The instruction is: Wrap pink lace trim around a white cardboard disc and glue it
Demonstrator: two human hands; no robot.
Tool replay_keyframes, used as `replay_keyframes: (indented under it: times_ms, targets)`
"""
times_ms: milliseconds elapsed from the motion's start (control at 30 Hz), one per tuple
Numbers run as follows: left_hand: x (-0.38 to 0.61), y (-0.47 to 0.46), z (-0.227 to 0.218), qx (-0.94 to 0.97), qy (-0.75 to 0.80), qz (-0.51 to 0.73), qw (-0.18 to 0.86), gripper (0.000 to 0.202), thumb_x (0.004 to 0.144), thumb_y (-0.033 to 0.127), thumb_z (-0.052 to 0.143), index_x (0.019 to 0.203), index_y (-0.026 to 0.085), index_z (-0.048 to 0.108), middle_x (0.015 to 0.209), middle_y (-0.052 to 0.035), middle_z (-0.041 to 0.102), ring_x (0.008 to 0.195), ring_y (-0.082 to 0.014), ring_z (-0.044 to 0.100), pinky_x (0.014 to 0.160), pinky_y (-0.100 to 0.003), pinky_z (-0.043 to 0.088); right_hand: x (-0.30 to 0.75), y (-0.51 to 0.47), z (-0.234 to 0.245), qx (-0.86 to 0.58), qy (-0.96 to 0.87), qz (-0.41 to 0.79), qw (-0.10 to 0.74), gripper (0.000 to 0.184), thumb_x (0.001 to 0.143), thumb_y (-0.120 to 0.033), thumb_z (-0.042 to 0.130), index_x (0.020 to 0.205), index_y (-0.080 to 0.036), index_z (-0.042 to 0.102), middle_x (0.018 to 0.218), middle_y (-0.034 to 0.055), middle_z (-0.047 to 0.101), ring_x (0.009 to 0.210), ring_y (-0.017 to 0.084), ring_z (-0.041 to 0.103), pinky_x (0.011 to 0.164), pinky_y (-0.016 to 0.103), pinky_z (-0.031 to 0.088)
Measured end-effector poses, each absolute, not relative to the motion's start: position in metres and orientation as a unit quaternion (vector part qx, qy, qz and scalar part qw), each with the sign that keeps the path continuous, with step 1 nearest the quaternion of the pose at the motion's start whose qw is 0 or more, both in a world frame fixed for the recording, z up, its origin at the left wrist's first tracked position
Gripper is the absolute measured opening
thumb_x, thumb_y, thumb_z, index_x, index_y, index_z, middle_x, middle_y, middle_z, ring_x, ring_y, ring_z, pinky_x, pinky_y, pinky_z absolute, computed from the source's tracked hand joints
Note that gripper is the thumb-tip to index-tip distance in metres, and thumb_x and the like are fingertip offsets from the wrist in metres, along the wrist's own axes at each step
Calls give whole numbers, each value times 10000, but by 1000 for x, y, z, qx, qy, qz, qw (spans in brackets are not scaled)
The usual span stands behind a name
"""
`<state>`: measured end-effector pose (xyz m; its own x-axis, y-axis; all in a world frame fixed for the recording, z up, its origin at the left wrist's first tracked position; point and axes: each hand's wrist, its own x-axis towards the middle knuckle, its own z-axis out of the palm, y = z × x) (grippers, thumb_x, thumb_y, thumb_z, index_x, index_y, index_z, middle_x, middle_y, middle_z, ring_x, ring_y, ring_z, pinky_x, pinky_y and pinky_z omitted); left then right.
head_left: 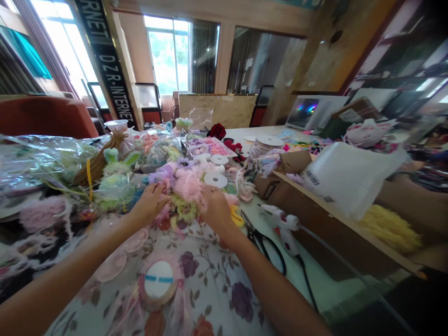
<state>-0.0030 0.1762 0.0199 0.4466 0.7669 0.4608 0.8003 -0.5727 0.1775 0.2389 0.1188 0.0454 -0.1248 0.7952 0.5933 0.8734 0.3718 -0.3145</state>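
My left hand (152,203) reaches into a pile of pastel trimmings, its fingers spread over lilac fluffy trim (164,176). Just right of it, my right hand (215,207) has its fingers bent at the edge of a pink fluffy piece (188,183) and seems to grip it; the fingertips are partly hidden. Between the hands lies a yellow-green frilly piece (185,210). White ribbon spools (215,180) rest just behind my right hand. Nearer me, on the floral cloth (224,275), is a round pink-trimmed piece (159,279) with a white centre, blue strips and sheer pink ribbons.
Right of my right arm are black-handled scissors (266,245) and a glue gun (285,224) with its cord. A cardboard box (308,214) holds a white plastic bag (350,175) and yellow fluff (390,228). At left, a bunny-eared fluffy piece (115,179) stands beside clear plastic wrapping (45,158).
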Motion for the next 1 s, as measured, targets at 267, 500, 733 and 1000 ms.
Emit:
replay_keyframes:
  times_ms: [267,500,733,1000]
  targets:
    - [4,180,23,-834,-456,-275,144,391,940,454,385,1070,122,547,1067,-170,529,1039,-302,523,919,-449,456,303,114,35,-699,-617,-90,352,458,776,-136,544,1223,-44,586,1174,209,584,1134,307,501,1002,404,385]
    - [1,165,37,-836,-471,-237,147,449,934,486,363,1092,117,566,1040,-160,531,1026,-308,509,937,-436,421,293,98,10,-704,-661,38,256,250,828,-107,497,976,-102,699,968,138,675,944,243,592,870,329,442]
    - [23,144,58,-876,-389,-260,118,289,934,342,404,1055,162,595,1072,-136,588,1068,-286,510,993,-444,393,262,90,-2,-614,-739,91,262,282,855,-109,546,1118,-135,645,1083,87,683,983,178,613,878,253,442]
    - [127,146,62,-936,-323,-95,-108,274,789,103,556,1024,198,657,1134,-97,656,1068,-225,605,936,-317,468,258,84,3,-609,-750,77,246,237,893,-183,505,1079,-140,646,1140,128,639,998,217,605,854,293,460]
